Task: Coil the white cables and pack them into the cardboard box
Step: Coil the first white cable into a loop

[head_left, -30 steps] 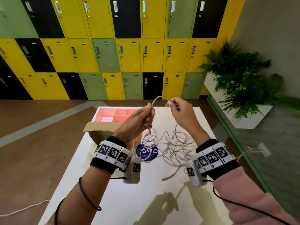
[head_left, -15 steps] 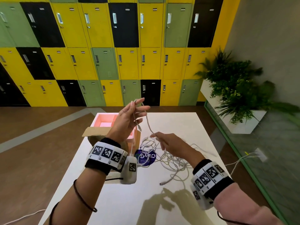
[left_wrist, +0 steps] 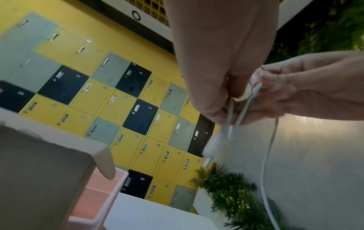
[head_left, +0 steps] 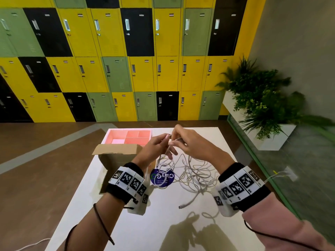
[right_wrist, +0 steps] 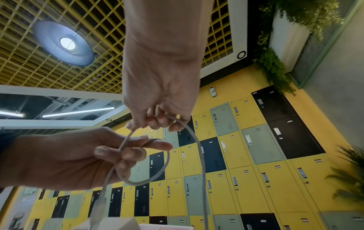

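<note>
Both hands meet above the white table [head_left: 126, 223]. My left hand [head_left: 164, 142] pinches one white cable [head_left: 165, 151], and a small loop of it [right_wrist: 167, 163] hangs from the fingers. My right hand [head_left: 175, 141] pinches the same cable just beside the left, laying a length against it. The cable's plug [left_wrist: 210, 149] dangles under the left hand [left_wrist: 226, 105]. The rest trails down to a tangled pile of white cables [head_left: 195, 173] on the table. The open cardboard box [head_left: 116, 156] stands left of the hands, partly hidden by my left wrist.
A pink divided tray [head_left: 130, 137] sits behind the box. A round blue sticker [head_left: 162, 177] lies under the cables. One loose plug end [head_left: 183, 206] points toward me. A white planter [head_left: 272, 136] stands right of the table, with lockers along the far wall.
My right hand has come up from the cable pile to meet the left hand, bringing a length of cable with it. The left hand has dropped a little.
</note>
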Demonstrator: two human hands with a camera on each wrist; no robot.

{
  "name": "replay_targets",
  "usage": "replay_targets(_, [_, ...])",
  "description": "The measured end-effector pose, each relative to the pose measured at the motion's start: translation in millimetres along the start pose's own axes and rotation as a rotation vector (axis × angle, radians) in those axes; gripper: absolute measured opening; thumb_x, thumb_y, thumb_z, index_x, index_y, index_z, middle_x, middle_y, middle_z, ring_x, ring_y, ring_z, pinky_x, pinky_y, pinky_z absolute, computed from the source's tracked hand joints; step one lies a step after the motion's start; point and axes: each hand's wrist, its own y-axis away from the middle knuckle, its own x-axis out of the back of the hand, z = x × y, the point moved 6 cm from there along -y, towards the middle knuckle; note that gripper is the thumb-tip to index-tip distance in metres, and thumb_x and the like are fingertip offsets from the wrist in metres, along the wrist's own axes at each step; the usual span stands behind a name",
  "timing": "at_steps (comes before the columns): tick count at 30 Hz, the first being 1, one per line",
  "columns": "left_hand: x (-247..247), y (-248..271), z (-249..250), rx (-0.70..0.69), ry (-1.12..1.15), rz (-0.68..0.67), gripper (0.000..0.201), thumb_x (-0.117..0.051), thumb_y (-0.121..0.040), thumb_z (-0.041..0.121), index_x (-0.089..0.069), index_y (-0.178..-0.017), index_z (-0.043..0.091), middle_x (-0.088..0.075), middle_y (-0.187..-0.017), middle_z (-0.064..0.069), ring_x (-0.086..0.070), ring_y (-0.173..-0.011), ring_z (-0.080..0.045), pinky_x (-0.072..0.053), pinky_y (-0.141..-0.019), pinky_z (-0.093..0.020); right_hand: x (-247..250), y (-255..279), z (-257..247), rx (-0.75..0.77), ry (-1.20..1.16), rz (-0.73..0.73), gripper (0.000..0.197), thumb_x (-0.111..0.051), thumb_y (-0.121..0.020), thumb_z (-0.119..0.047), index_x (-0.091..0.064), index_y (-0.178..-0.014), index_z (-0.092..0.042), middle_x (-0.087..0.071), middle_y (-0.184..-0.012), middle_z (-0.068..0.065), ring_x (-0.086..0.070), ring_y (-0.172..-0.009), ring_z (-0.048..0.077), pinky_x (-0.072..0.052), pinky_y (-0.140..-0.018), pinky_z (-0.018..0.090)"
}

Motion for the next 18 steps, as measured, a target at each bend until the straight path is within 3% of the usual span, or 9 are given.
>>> replay_targets(2, [-4,1,2,0.024,0.024,-0.006,0.028,-0.031,-0.104,0.015,-0.058,-0.096,0.011,-0.058,-0.060,-0.002,-0.047,-0.050,-0.009,-0.039,-0.051,-0.020,4,-2,0,-0.021,-0.104,0.001,0.017,-0.055,-0.096,-0.022,-0.047,-0.100,-0.008,-0.043,-0.064,-0.012,-0.044,-0.056,0.001,-0.034,-0.054,0.015])
replay_targets(5, [-10,2,-1,0.098,0.222,-0.075,0.029,-0.024,-0.104,0.007,-0.052,-0.095,0.008,-0.041,-0.050,0.004,-0.030,-0.042,-0.004,-0.026,-0.043,-0.016,10,-6,1,-0.013,-0.187,0.013,0.017,-0.054,-0.096,-0.025,-0.045,-0.102,-0.012,-0.045,-0.070,0.002,-0.038,-0.057,0.007,-0.034,-0.054,0.021])
replay_targets(9, [-9,3,-3,0.140,0.436,-0.165,0.038,-0.026,-0.102,0.017,-0.061,-0.096,0.003,-0.029,-0.046,0.005,-0.015,-0.040,-0.006,-0.011,-0.043,-0.023,26,-6,15,-0.066,-0.335,0.101,0.020,-0.061,-0.092,-0.026,-0.052,-0.100,-0.012,-0.050,-0.076,-0.002,-0.043,-0.067,0.009,-0.037,-0.061,0.021])
replay_targets(12, [-11,4,-5,0.165,0.539,-0.231,0.039,-0.029,-0.100,0.024,-0.061,-0.087,0.005,-0.031,-0.044,0.008,-0.019,-0.037,-0.004,-0.012,-0.042,-0.022,28,-4,25,-0.100,-0.344,0.120,0.014,-0.062,-0.091,-0.026,-0.062,-0.094,-0.012,-0.051,-0.074,-0.005,-0.040,-0.063,0.006,-0.034,-0.060,0.020])
replay_targets(18, [-21,7,-3,0.296,0.648,-0.302,0.031,-0.035,-0.095,0.030,-0.043,-0.068,0.019,-0.030,-0.047,0.011,-0.025,-0.035,-0.001,-0.014,-0.039,-0.019,23,-1,29,-0.108,-0.268,0.157,0.022,-0.058,-0.093,-0.031,-0.072,-0.086,-0.016,-0.043,-0.077,-0.002,-0.038,-0.059,0.003,-0.032,-0.060,0.017])
